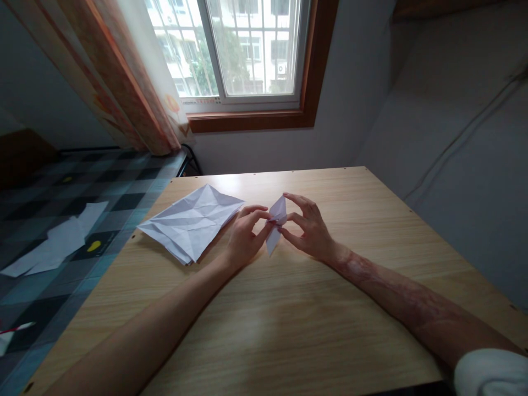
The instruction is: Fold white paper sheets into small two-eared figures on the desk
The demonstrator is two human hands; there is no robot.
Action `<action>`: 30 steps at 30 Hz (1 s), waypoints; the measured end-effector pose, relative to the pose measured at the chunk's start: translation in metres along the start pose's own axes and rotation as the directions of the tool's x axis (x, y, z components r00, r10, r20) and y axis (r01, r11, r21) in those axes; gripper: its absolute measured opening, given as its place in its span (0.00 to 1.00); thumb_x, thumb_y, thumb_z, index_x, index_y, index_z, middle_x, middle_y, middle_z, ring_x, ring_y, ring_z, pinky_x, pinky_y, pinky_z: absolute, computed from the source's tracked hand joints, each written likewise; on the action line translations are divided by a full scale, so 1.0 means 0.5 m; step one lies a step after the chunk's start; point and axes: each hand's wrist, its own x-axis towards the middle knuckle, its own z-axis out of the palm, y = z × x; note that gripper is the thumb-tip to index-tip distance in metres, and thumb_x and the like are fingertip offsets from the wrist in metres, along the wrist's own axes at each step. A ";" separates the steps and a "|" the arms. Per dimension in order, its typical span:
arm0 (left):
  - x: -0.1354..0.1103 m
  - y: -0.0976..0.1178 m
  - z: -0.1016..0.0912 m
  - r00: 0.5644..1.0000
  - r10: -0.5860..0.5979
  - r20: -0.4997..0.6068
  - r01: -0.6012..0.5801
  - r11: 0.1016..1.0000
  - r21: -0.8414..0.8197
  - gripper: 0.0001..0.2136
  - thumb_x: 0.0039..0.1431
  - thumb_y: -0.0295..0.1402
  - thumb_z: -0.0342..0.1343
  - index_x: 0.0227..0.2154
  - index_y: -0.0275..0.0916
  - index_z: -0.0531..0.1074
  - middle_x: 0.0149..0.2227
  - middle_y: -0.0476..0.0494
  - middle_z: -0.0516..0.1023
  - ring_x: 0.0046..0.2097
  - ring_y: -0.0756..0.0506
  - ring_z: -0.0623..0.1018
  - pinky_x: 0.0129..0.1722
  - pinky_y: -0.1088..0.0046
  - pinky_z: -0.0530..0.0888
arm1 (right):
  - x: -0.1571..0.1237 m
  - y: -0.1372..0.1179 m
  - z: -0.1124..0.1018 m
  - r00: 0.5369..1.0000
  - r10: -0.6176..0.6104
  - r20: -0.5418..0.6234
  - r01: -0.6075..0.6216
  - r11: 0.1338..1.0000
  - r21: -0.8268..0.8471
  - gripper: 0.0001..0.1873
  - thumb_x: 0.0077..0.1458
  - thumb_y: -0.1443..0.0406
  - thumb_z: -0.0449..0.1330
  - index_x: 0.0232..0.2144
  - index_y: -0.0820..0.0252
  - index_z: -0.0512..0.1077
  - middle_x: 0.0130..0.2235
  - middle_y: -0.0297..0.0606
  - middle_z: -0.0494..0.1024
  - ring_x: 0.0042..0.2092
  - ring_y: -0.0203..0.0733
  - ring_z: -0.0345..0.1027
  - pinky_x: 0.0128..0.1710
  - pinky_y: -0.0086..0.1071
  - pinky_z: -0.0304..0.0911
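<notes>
Both of my hands meet over the middle of a light wooden table (289, 330) and hold one small folded white paper piece (276, 225). My left hand (244, 236) pinches its left side with thumb and fingers. My right hand (307, 225) pinches its right side, the index finger arched over the top. The piece stands upright, pointed at both ends, its lower tip close to the tabletop. A stack of creased white paper sheets (190, 223) lies flat on the table just left of my left hand.
Left of the table is a bed with a dark checked cover (61, 220), with loose white paper (58, 242) lying on it. A window (239, 49) with a curtain (119, 77) is on the far wall. A grey wall runs along the right.
</notes>
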 end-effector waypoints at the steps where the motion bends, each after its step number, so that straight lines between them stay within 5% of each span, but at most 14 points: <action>1: 0.001 0.001 -0.001 1.000 0.018 0.007 -0.018 1.000 -0.017 0.04 0.73 0.34 0.64 0.45 0.42 0.81 0.50 0.40 0.84 0.54 0.40 0.82 0.49 0.63 0.82 | -0.001 0.000 0.000 1.000 0.007 0.000 -0.007 1.000 -0.007 0.04 0.68 0.64 0.69 0.45 0.53 0.79 0.70 0.47 0.73 0.68 0.58 0.68 0.68 0.56 0.65; 6: 0.010 0.007 0.002 0.990 0.135 0.041 -0.132 0.988 -0.077 0.04 0.72 0.32 0.65 0.47 0.43 0.80 0.49 0.42 0.85 0.54 0.40 0.82 0.57 0.58 0.79 | -0.001 -0.002 0.000 0.998 0.066 0.019 -0.067 0.997 0.041 0.03 0.70 0.66 0.68 0.44 0.52 0.79 0.50 0.42 0.85 0.51 0.52 0.75 0.54 0.49 0.69; 12: 0.008 0.002 0.015 0.999 0.013 -0.036 -0.019 0.985 -0.169 0.21 0.64 0.34 0.72 0.58 0.41 0.74 0.62 0.34 0.77 0.48 0.44 0.83 0.51 0.61 0.82 | 0.008 -0.009 -0.007 0.996 0.085 0.017 -0.086 0.981 0.175 0.06 0.71 0.69 0.64 0.46 0.52 0.77 0.51 0.41 0.85 0.53 0.52 0.76 0.56 0.49 0.70; 18: 0.012 0.009 0.003 0.968 -0.174 0.182 0.215 0.947 -0.239 0.09 0.67 0.39 0.69 0.38 0.38 0.82 0.38 0.44 0.87 0.40 0.45 0.84 0.41 0.70 0.80 | 0.005 0.001 -0.001 0.991 0.126 -0.034 -0.113 0.959 0.260 0.03 0.72 0.67 0.62 0.45 0.53 0.74 0.49 0.42 0.85 0.52 0.51 0.78 0.54 0.49 0.72; 30: 0.006 0.008 0.003 0.989 -0.107 0.098 0.126 0.970 -0.208 0.12 0.70 0.43 0.68 0.38 0.39 0.84 0.38 0.43 0.88 0.39 0.44 0.84 0.38 0.69 0.79 | -0.006 0.008 0.012 0.966 0.233 0.111 -0.257 0.845 0.469 0.10 0.71 0.56 0.68 0.46 0.55 0.81 0.46 0.41 0.88 0.46 0.49 0.83 0.50 0.43 0.76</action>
